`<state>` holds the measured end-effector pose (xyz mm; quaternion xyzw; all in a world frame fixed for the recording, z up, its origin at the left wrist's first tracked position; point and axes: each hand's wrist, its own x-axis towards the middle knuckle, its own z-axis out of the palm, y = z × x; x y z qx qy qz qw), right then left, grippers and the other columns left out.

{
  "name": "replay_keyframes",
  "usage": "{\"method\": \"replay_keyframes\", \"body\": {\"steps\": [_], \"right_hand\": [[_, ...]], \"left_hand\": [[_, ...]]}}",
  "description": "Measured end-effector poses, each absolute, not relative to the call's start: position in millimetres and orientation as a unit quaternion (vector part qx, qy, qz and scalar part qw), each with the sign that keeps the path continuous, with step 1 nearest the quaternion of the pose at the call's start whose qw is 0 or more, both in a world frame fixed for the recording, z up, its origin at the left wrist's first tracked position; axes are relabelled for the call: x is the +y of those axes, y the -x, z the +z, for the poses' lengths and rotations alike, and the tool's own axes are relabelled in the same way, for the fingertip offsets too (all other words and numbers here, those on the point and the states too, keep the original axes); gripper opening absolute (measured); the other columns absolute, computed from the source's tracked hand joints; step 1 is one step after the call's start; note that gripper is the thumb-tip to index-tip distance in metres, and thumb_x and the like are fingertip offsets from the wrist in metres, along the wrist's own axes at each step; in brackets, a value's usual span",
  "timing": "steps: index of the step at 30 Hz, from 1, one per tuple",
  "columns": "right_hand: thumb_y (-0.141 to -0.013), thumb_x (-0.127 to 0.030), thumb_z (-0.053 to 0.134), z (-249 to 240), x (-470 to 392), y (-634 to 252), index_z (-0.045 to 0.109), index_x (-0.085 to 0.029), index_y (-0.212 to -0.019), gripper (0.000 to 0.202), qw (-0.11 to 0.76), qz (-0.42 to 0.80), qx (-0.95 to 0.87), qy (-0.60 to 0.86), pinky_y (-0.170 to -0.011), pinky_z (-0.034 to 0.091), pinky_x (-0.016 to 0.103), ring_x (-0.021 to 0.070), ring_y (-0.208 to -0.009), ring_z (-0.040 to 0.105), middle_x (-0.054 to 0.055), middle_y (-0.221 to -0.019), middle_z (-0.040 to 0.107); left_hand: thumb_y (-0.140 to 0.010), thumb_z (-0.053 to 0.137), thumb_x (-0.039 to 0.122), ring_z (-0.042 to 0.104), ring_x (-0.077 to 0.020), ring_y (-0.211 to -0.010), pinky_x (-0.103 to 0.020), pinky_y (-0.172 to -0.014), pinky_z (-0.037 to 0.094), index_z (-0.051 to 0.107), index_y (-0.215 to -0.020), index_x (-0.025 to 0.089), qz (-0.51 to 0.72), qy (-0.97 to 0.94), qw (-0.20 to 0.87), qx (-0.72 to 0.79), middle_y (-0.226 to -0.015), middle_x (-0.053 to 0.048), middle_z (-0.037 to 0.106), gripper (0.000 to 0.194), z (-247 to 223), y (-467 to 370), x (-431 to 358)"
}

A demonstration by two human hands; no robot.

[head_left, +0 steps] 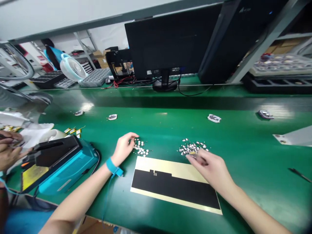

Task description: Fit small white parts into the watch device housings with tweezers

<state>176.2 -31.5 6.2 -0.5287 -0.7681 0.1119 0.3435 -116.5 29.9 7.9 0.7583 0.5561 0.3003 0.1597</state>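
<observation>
My left hand [123, 148], with a blue wrist strap [113, 166], rests at the edge of a small pile of tiny white pieces [141, 150]. Its fingers are curled together at the tips; anything between them is too small to make out. Over the near edge of a larger pile of similar pieces [186, 149] is my right hand [214, 167]. Its thumb and fingers are closed, and something dark shows blurred between them. Below both piles lies a pale yellow sheet [180, 167] carrying black stickers [170, 188] with a notched upper edge.
A blue soldering station [70, 169] stands left, beside a co-worker's hands [11, 149]. Small wrapped parts [214, 118] lie farther back on the green table [151, 126]. A monitor [170, 42] and a fan [73, 67] stand behind. At right is a black pen [299, 174].
</observation>
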Motion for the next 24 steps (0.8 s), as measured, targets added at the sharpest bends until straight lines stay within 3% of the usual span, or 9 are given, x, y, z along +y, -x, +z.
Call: {"method": "replay_keyframes", "body": {"steps": [4, 7, 12, 16, 19, 22, 24], "right_hand": [[-0.093, -0.036, 0.03, -5.0, -45.0, -153.2, 0.034, -0.018, -0.054, 0.043, 0.281, 0.08, -0.851, 0.437, -0.04, 0.024, 0.021, 0.008, -0.037, 0.035, -0.004, -0.044, 0.038], [-0.095, -0.035, 0.025, -15.0, -51.4, -137.4, 0.044, -0.016, -0.056, 0.048, 0.268, 0.053, -0.875, 0.399, -0.041, 0.021, 0.025, 0.0103, -0.037, 0.039, -0.002, -0.045, 0.043], [-0.096, -0.032, 0.02, -18.7, -52.4, -132.7, 0.05, -0.015, -0.059, 0.051, 0.244, 0.03, -0.892, 0.379, -0.043, 0.022, 0.027, 0.0122, -0.04, 0.044, 0.0, -0.049, 0.047], [-0.096, -0.032, 0.021, -20.9, -49.5, -139.9, 0.051, -0.015, -0.062, 0.049, 0.228, 0.046, -0.888, 0.397, -0.043, 0.026, 0.027, 0.0127, -0.043, 0.048, 0.0, -0.053, 0.05], [-0.093, -0.03, 0.033, -25.1, -49.3, -145.1, 0.054, -0.016, -0.07, 0.035, 0.213, 0.07, -0.883, 0.413, -0.045, 0.031, 0.026, 0.0121, -0.048, 0.052, 0.0, -0.063, 0.054], [-0.082, -0.027, 0.056, -26.1, -51.3, -148.1, 0.057, -0.017, -0.084, 0.01, 0.186, 0.078, -0.882, 0.426, -0.045, 0.034, 0.025, 0.0126, -0.052, 0.055, 0.0, -0.076, 0.057], [-0.075, -0.025, 0.064, -23.8, -53.7, -148.6, 0.058, -0.017, -0.088, 0.017, 0.161, 0.072, -0.887, 0.426, -0.044, 0.035, 0.025, 0.0131, -0.051, 0.055, 0.0, -0.078, 0.057]], "left_hand": [[-0.075, 0.043, 0.009, 0.062, -0.0205, -0.088, -0.033, -0.077, 0.049, 0.056, -0.098, 0.02, 0.188, -0.779, 0.119, 0.587, -0.101, -0.004, 0.064, 0.029, 1.4, 150.7, 27.3], [-0.081, 0.041, 0.015, 0.062, -0.0213, -0.089, -0.033, -0.076, 0.049, 0.055, -0.101, 0.021, 0.141, -0.793, 0.074, 0.588, -0.1, -0.004, 0.065, 0.026, -4.7, 151.1, 21.8], [-0.079, 0.046, 0.016, 0.063, -0.0194, -0.082, -0.032, -0.075, 0.05, 0.057, -0.097, 0.018, 0.172, -0.771, 0.079, 0.608, -0.093, -0.006, 0.066, 0.021, -7.0, 149.8, 22.6], [-0.074, 0.05, 0.016, 0.063, -0.0162, -0.07, -0.031, -0.072, 0.051, 0.054, -0.103, 0.016, 0.215, -0.734, 0.131, 0.631, -0.081, -0.004, 0.065, 0.029, -0.2, 157.2, 27.4], [-0.071, 0.055, 0.02, 0.061, -0.013, -0.067, -0.028, -0.069, 0.051, 0.052, -0.104, 0.014, 0.31, -0.678, 0.217, 0.63, -0.076, -0.002, 0.06, 0.033, 8.0, 156.7, 28.2], [-0.068, 0.061, 0.02, 0.06, -0.0101, -0.067, -0.022, -0.067, 0.051, 0.054, -0.1, 0.014, 0.405, -0.62, 0.316, 0.593, -0.073, 0.0, 0.056, 0.033, 14.6, 138.5, 23.5], [-0.068, 0.062, 0.017, 0.062, -0.0097, -0.069, -0.02, -0.067, 0.051, 0.056, -0.097, 0.016, 0.419, -0.605, 0.383, 0.559, -0.075, 0.0, 0.058, 0.03, 14.8, 114.0, 17.2]]}}
